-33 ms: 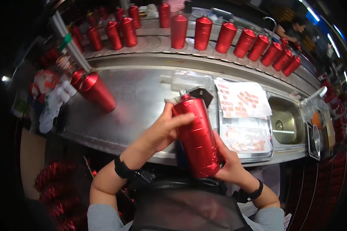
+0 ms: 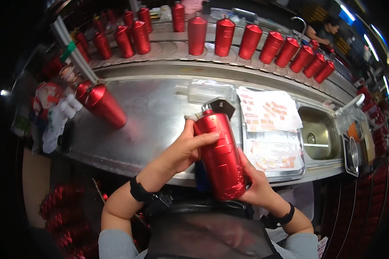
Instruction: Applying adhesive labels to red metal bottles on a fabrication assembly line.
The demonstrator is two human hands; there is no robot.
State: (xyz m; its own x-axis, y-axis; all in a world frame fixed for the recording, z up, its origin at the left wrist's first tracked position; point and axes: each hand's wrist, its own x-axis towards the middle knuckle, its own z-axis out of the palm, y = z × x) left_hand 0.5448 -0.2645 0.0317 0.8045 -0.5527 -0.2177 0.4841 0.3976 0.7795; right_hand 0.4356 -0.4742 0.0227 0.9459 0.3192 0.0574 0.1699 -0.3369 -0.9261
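Left grip (image 2: 183, 150), right grip (image 2: 258, 186) clasped round embossed red bottle (image 2: 222, 157); white sheet (image 2: 269, 113) nearby, red print (image 2: 275, 108) illegible.

both hands (image 2: 185, 149) (image 2: 258, 185) partly hidden behind the red bottle (image 2: 222, 159)

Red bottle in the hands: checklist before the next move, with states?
1. Left hand on the red bottle, near its top: ok.
2. Right hand at its lower end: ok.
3. Bottle upright: not ok, held tilted.
4. Neck capped: cannot tell, too small.
5. Other red bottles at the bench's left apart from it: ok.
6. Underside free of flaws: cannot tell, hidden.
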